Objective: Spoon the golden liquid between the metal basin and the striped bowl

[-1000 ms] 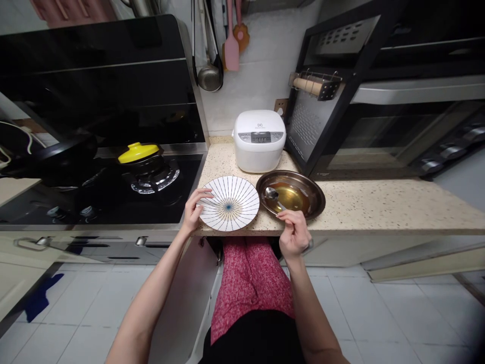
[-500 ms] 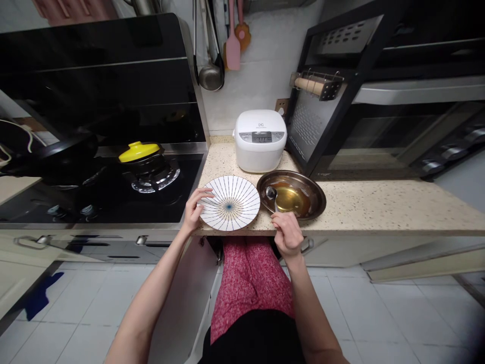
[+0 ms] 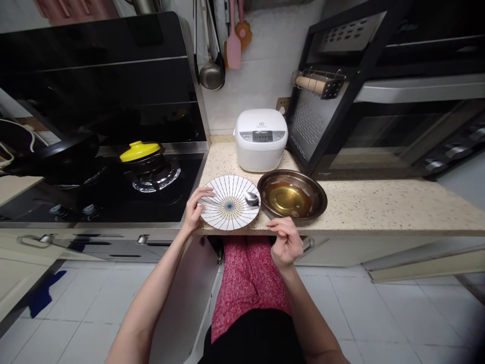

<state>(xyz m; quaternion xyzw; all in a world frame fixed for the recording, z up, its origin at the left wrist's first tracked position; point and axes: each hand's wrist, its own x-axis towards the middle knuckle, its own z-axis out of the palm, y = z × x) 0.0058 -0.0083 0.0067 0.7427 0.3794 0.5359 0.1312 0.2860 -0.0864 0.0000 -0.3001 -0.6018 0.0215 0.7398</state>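
Note:
My left hand [image 3: 195, 208] grips the left rim of a white plate [image 3: 222, 215] with dark lines fanning out from a blue centre. The plate rests on the counter near its front edge. In my right hand [image 3: 286, 241], pinched by the handle, is a metal spoon [image 3: 251, 199]. Its bowl is over the right side of the plate. Just right of the plate stands a metal bowl [image 3: 322, 194] with yellowish liquid [image 3: 288, 198] at the bottom. Whether the spoon carries anything I cannot tell.
Behind the plate and bowl stands a white rice cooker [image 3: 261, 141]. On the stove to the left are a pot with a yellow lid [image 3: 140, 150] and a dark wok [image 3: 64, 156]. An oven [image 3: 390, 131] is at the right. A cabinet door [image 3: 189, 293] hangs open below the counter.
My right hand has brought the spoon out of the metal bowl and leftward over the plate. My left hand stays on the plate's rim.

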